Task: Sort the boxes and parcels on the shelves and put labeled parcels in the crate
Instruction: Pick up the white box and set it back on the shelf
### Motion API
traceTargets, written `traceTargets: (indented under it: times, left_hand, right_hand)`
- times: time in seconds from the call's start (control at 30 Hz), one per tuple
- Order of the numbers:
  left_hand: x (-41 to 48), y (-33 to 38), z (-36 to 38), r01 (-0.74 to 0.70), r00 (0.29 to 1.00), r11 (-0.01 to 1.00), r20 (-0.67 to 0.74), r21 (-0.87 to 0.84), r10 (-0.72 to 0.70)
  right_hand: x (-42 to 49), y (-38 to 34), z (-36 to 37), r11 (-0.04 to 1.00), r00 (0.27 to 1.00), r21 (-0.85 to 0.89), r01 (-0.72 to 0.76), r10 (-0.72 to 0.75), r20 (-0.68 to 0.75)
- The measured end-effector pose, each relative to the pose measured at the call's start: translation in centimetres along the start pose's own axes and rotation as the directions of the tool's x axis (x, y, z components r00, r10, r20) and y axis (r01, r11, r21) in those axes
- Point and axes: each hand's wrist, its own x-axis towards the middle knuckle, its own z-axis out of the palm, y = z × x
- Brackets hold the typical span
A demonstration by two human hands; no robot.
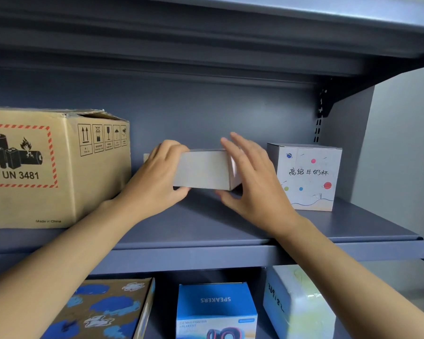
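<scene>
Left hand grips the plain box on the shelf, between carton and cup box. Right hand is open, fingers straight, at its right end. Close that hand before lifting, then check for a label.

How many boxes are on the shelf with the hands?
3: a big brown cardboard box at the left, a plain grey box held in the middle, a white dotted box at the right. Others may hide behind.
</scene>
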Motion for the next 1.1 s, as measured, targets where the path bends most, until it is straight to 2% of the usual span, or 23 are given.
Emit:
traceTargets:
  times: [0.1,0.17,0.27,0.4,0.67,0.77,0.87,0.97,1.03,1.1]
  left_hand:
    - [0.0,0.0,-0.5,0.131,0.991,0.988,0.009,-0.087,-0.131]
    - [0.0,0.0,-0.6,0.150,0.988,0.981,0.036,-0.124,-0.147]
    - [0.0,-0.2,-0.4,0.158,0.987,0.974,0.048,-0.161,-0.153]
    - [0.0,-0.7,-0.2,0.147,0.989,0.972,0.022,-0.185,-0.145]
    - [-0.4,1.0,-0.7,-0.137,0.990,0.986,-0.052,-0.098,0.132]
    - [-0.4,1.6,-1.1,-0.190,0.980,0.978,-0.077,-0.090,0.183]
    - [-0.2,1.8,-0.8,-0.213,0.976,0.977,-0.043,-0.013,0.212]
    - [-0.1,1.6,-0.6,-0.148,0.989,0.988,-0.003,-0.042,0.148]
    - [0.0,1.3,-0.6,-0.023,0.999,0.990,0.019,-0.139,0.026]
    - [0.3,0.9,-0.7,0.111,0.994,0.964,0.033,-0.243,-0.106]
  right_hand:
    - [-0.2,0.2,-0.3,0.968,0.975,0.134,-0.212,0.201,0.093]
    - [-0.3,0.1,-0.6,0.943,0.955,0.178,-0.280,0.254,0.155]
    - [-0.2,-0.1,-0.8,0.917,0.946,0.257,-0.305,0.260,0.194]
    - [-0.1,-0.2,-0.6,0.907,0.957,0.311,-0.283,0.245,0.155]
    - [0.1,0.2,-0.3,0.937,0.958,0.200,-0.286,0.285,0.036]
    - [0.1,-0.2,-0.2,0.945,0.954,0.132,-0.299,0.299,0.025]
    - [0.2,-0.4,-0.3,0.957,0.961,0.080,-0.277,0.276,0.022]
    - [0.2,-0.5,-0.2,0.975,0.980,0.094,-0.201,0.200,0.020]
    - [0.1,-0.6,-0.2,0.986,0.990,0.094,-0.138,0.138,0.007]
    - [0.0,-0.7,-0.3,0.986,0.988,0.070,-0.149,0.147,0.036]
